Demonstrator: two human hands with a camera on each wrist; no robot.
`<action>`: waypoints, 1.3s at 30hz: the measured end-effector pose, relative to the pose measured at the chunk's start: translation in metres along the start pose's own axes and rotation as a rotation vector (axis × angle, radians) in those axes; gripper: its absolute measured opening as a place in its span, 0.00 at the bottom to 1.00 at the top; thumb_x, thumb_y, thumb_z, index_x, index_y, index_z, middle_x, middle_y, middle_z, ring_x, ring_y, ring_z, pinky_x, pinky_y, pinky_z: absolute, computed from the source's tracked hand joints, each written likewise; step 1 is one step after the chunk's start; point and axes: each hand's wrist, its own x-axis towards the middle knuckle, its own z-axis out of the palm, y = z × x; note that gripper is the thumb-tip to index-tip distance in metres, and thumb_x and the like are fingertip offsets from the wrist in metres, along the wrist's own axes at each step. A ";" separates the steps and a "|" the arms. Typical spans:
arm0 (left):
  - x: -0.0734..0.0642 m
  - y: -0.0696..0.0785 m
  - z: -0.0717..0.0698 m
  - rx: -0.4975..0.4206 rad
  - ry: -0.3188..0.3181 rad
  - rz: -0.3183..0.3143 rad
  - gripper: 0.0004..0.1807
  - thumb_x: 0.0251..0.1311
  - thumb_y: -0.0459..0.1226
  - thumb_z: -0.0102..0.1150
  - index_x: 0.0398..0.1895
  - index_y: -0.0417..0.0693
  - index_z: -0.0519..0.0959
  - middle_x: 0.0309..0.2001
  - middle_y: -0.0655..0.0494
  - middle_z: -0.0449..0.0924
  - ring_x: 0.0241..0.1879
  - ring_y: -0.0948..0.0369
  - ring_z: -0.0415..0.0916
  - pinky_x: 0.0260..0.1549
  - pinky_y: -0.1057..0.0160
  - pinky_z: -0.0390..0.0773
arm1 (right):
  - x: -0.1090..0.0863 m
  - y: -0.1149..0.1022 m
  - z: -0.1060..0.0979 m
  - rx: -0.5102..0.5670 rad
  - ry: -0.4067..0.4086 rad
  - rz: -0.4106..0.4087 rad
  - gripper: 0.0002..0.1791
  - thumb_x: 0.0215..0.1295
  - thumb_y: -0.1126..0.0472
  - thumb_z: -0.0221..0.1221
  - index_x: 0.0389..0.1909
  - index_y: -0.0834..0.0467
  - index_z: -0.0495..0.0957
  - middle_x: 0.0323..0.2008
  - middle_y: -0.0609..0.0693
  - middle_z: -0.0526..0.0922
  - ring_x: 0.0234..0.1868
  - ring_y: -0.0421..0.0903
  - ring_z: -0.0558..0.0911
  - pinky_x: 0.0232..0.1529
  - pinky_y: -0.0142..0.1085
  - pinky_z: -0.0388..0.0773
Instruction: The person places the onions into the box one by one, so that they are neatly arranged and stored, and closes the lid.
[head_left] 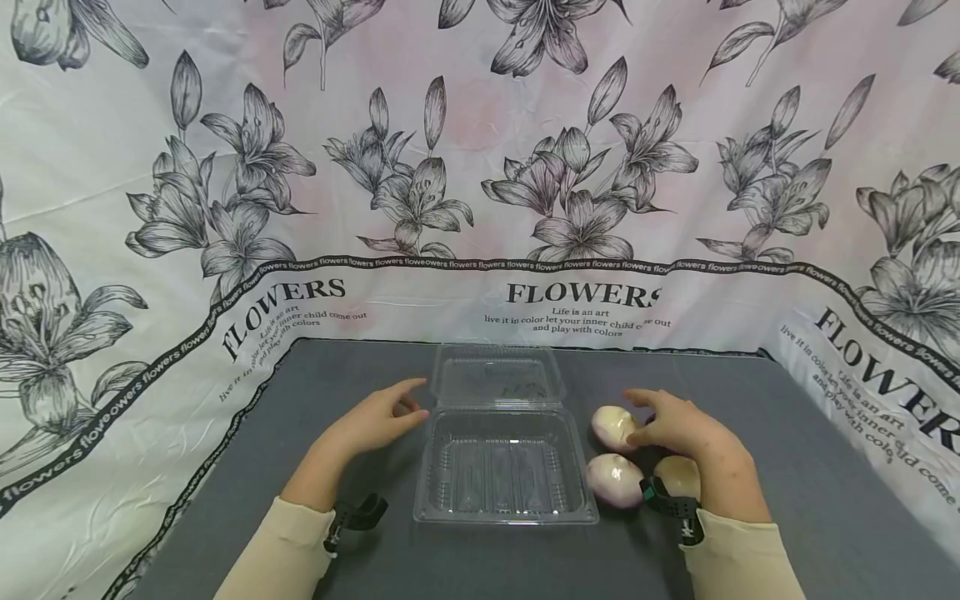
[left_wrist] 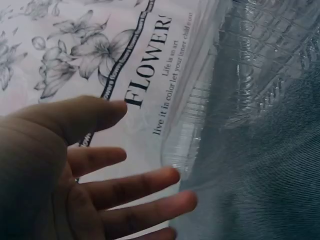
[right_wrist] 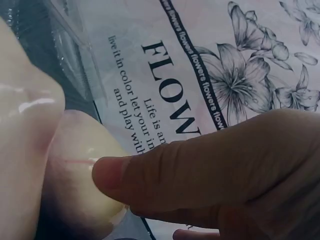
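Note:
A clear plastic clamshell box (head_left: 506, 508) lies with its lid (head_left: 497, 375) folded back, away from me. My left hand (head_left: 386, 415) is beside its left edge near the hinge; the left wrist view shows the fingers spread with nothing between them. On the box's right are three smooth cream-and-pink fruits that look like peaches. My right hand (head_left: 678, 423) reaches over the far peach (head_left: 611, 427), its thumb tip overlapping that peach (right_wrist: 75, 175) in the right wrist view and its other fingers partly hidden. The near peach (head_left: 615, 482) sits by the box's corner.
The third peach (head_left: 677, 475) is partly behind my right wrist and its black strap. A grey tabletop (head_left: 360, 517) lies under everything. White cloth (head_left: 420, 304) printed with lilies and lettering rises at the back and along both sides.

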 end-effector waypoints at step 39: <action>0.008 -0.013 0.018 -0.395 -0.217 0.097 0.36 0.70 0.31 0.58 0.78 0.34 0.57 0.24 0.48 0.79 0.25 0.51 0.79 0.43 0.53 0.79 | 0.004 -0.009 0.000 0.017 0.198 -0.157 0.41 0.59 0.42 0.71 0.66 0.63 0.74 0.52 0.57 0.81 0.59 0.61 0.76 0.66 0.71 0.52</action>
